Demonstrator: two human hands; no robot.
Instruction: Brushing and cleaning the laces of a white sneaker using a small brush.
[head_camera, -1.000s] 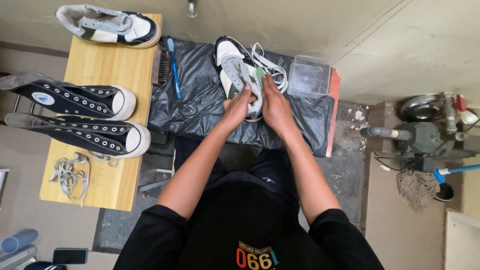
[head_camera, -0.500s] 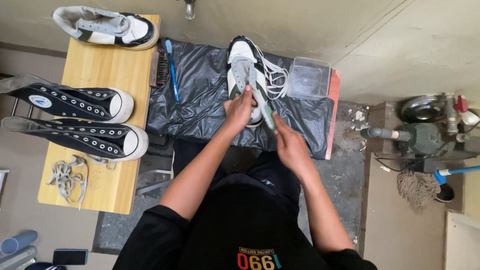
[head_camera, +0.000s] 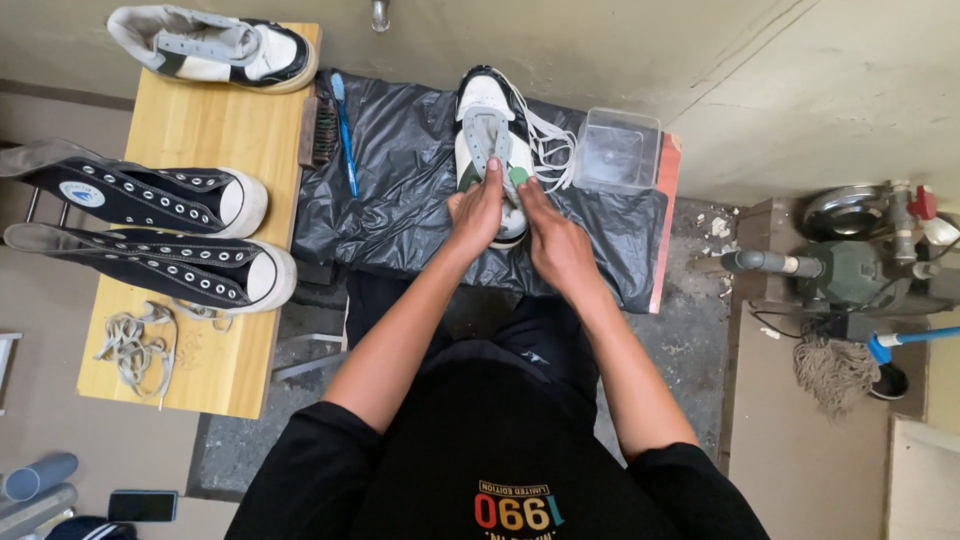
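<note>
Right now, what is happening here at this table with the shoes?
A person works on a white sneaker lying on a black plastic sheet. The left hand holds its tongue, and the right hand rests at its side. Loose white laces trail beside a clear box. A blue toothbrush lies on the sheet. On the wooden bench sit two black high-tops and another white sneaker.

Two white shoes (head_camera: 487, 140) (head_camera: 215, 47), two black high-tops (head_camera: 140, 195) (head_camera: 150, 262), one brush (head_camera: 320, 130), one blue toothbrush (head_camera: 345, 132), one clear tub (head_camera: 620, 150), one lace pile (head_camera: 130, 345)
</note>
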